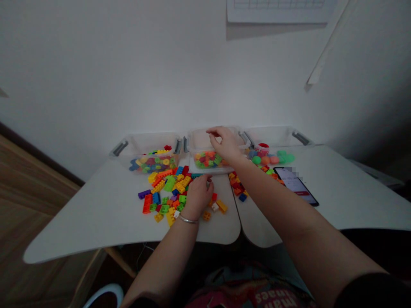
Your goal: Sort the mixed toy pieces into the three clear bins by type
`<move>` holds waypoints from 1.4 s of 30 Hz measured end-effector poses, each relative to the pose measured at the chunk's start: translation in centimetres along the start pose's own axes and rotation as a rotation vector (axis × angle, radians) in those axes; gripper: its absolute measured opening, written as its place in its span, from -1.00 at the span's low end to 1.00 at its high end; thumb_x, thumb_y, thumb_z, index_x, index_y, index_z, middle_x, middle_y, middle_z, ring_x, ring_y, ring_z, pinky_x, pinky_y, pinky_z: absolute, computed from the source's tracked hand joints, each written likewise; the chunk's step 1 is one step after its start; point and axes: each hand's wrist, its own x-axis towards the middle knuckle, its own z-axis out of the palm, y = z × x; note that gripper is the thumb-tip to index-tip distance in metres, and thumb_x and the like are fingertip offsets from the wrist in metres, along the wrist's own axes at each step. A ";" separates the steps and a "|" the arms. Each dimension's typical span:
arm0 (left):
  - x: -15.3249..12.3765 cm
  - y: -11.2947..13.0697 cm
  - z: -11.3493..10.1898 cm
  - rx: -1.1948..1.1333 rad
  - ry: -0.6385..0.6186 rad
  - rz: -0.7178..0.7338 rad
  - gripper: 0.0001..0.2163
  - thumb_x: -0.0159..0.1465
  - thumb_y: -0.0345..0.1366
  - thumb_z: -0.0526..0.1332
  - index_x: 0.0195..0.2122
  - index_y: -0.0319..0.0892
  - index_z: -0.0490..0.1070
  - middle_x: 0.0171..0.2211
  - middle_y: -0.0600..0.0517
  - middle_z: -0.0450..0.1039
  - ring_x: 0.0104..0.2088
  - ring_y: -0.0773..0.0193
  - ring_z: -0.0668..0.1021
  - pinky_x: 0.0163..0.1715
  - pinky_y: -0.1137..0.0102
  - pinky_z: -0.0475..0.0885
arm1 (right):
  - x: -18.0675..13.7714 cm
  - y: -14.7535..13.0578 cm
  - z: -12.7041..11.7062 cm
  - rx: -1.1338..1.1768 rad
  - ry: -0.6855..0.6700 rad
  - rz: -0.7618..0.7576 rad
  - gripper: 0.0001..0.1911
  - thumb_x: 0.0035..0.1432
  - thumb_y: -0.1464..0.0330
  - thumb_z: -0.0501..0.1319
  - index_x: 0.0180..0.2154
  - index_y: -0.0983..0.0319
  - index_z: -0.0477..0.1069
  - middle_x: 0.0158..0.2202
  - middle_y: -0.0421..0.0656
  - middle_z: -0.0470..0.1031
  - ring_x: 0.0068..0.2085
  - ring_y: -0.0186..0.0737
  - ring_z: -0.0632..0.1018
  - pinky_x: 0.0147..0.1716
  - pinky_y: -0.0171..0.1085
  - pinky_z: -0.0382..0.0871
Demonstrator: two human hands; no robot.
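My left hand [199, 192], with a silver bangle at the wrist, is low over a pile of loose toy building bricks [180, 185]. Its fingers bend to the right, the thumb apart from them, and no brick shows in the gap; the palm side is hidden. My right hand [224, 143] reaches over the middle clear plastic box [192, 147]. Thumb and forefinger are apart there, with nothing visible between them. Inside that box lie green, orange and red small pieces [208, 159].
A left clear box [144, 143] holds mixed coloured pieces. In the right clear box [276, 136] are a red-rimmed cup [263, 148] and green and orange balls. More bricks [236, 187] lie beneath my right forearm, near a phone [297, 186]. A seam separates two white tabletops [105, 205].
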 end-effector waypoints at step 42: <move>-0.4 -1.7 1.6 -0.844 0.388 0.053 -0.31 0.34 0.21 -0.36 0.02 -0.15 0.37 -0.08 -0.14 0.48 -0.05 0.14 0.53 0.02 0.18 0.43 | -16.7 -3.6 0.8 -0.089 -0.493 -0.173 -0.62 0.13 0.23 0.25 -0.03 0.25 0.42 0.11 0.03 0.42 0.17 0.02 0.35 0.18 0.02 0.25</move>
